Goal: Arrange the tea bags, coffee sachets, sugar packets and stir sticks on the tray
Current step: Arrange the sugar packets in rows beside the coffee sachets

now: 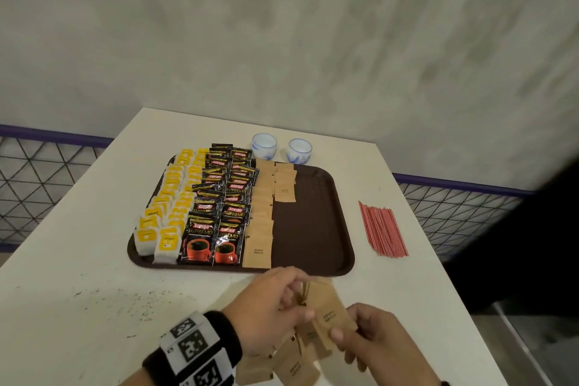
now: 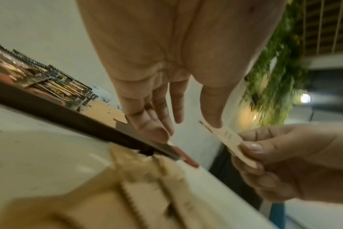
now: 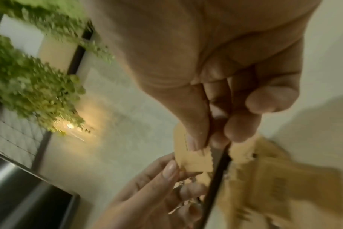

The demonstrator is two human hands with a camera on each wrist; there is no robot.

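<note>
A brown sugar packet (image 1: pixel 332 318) is held in the air just over the near edge of the table (image 1: pixel 94 291), in front of the tray (image 1: pixel 313 229). The right hand (image 1: pixel 380 345) pinches its near end between thumb and curled fingers; in the left wrist view the same packet (image 2: pixel 228 140) shows edge-on with the right thumb (image 2: pixel 254 147) on top. The left hand (image 1: pixel 269 307) meets it from the other side: its thumb (image 2: pixel 211 108) touches the far end, while its fingers (image 2: pixel 147 120) are fairly straight and spread in the left wrist view. In the head view those fingers seem to be on a few more packets, but blur hides whether they truly grip, so I cannot tell how that hand is closed. Below the hands, loose packets (image 1: pixel 294 367) lie in a heap on the table. On the tray, from left to right, stand two rows of yellow-tagged tea bags (image 1: pixel 166 216), two rows of black coffee sachets (image 1: pixel 219 207), then one full overlapped row of sugar packets (image 1: pixel 260 229) and a short second row (image 1: pixel 284 185) begun at the far end; the rest of the tray is bare. Red stir sticks (image 1: pixel 382 229) lie in a bundle on the table, right of the tray and apart from it. Two small white-and-blue cups (image 1: pixel 282 149) stand just behind the tray.
</note>
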